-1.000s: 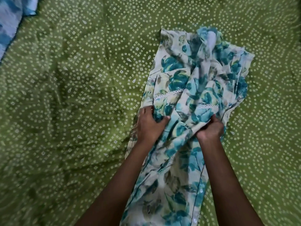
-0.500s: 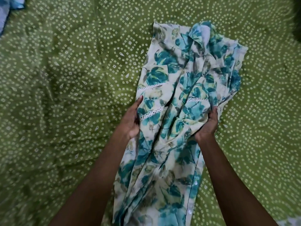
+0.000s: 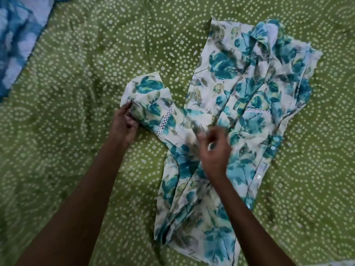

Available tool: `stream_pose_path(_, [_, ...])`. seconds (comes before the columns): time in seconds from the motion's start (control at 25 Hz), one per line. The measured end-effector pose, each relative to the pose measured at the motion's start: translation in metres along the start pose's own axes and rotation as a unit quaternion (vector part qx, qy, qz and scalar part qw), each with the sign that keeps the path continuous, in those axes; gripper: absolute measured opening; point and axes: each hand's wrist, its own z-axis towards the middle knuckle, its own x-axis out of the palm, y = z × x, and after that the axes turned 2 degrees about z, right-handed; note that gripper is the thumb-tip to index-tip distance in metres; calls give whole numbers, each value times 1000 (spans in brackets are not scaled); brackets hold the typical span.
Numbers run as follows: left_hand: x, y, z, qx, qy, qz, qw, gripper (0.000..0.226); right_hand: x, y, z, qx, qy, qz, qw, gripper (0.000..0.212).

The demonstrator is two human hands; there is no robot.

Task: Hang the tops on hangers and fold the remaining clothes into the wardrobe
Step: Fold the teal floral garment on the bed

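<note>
Floral top (image 3: 247,104) spread on the green bedspread (image 3: 76,93)
Left hand (image 3: 124,125) pinches the sleeve cuff; right hand (image 3: 215,150) too blurry, can't tell its fingers.

I'm at home, in what looks like a bedroom: a green dotted bedsheet (image 3: 96,54) fills my view (wrinkled, soft underneath), with a floral top (image 3: 240,93) and blue cloth (image 3: 17,35) lying on it.

single head view, looking steeply down, close over green bedsheet (image 3: 76,131), both forearms entering from bottom edge
</note>
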Motion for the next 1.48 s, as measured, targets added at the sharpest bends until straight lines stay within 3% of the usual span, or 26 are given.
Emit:
stream_pose_path(0.04, [-1, -1, -1, 6, 4, -38, 999, 63, 18, 6, -18, 0, 143, -34, 989, 25])
stream_pose_path(0.08, [-4, -3, -1, -5, 24, -92, 995, 56, 34, 9, -33, -16, 233, -113, 966, 33])
stream_pose_path(0.12, [-9, -4, 0, -14, 38, -122, 992, 42, 49, 7, -42, -34, 258, -178, 949, 42])
stream_pose_path(0.2, [-15, -5, -2, 3, 52, -92, 994, 18, 62, 11, -41, -48, 227, -229, 945, 42])
stream_pose_path(0.24, [-23, -7, 0, 21, 39, -51, 998, 24, 66, 14, -40, -63, 203, -219, 952, 35])
stream_pose_path(0.32, [-45, -16, 7, 108, -40, 21, 993, 21, 70, 19, -39, -144, 161, -167, 962, 20])
stream_pose_path(0.44, [-91, -29, 14, 243, -161, 158, 944, 12, 78, 26, -52, -225, 171, -147, 948, 21])
stream_pose_path(0.56, [-125, -29, 18, 220, -195, 208, 933, 5, 78, 19, -60, -141, 132, -238, 952, 39])
stream_pose_path(0.68, [-118, -39, 19, 151, -174, 309, 923, 41, 70, 10, -52, -56, 98, -278, 954, 42])
stream_pose_path(0.8, [-103, -34, 19, 169, -113, 489, 848, 41, 70, 7, -48, -73, 106, -278, 952, 37])
stream_pose_path(0.92, [-89, -25, 11, 283, -149, 486, 814, 40, 58, 8, -51, -92, 75, -164, 979, 33])
stream_pose_path(1.0, [-89, -27, 7, 329, -174, 511, 775, 31, 45, 6, -61, -157, 67, -136, 976, 27])
stream_pose_path(1.12, [-110, -32, 11, 320, -186, 607, 703, 31, 38, -6, -84, -235, 196, -155, 939, 31])
stream_pose_path(1.2, [-114, -34, 10, 308, -222, 612, 694, 35, 29, -8, -87, -163, 226, -115, 953, 33])
stream_pose_path(1.28, [-95, -18, -4, 374, -263, 587, 668, 42, 8, -8, -78, -48, 58, -36, 996, 25])
stream_pose_path(1.32, [-77, -1, -16, 434, -231, 582, 648, 40, -6, -10, -68, 20, -57, 8, 998, 17])
stream_pose_path(1.4, [-37, 49, -51, 490, -31, 602, 630, 29, -31, -20, -43, 202, -230, 96, 947, 18])
stream_pose_path(1.48, [-2, 103, -71, 429, 190, 639, 609, 28, -52, -38, -12, 400, -271, 236, 843, 27])
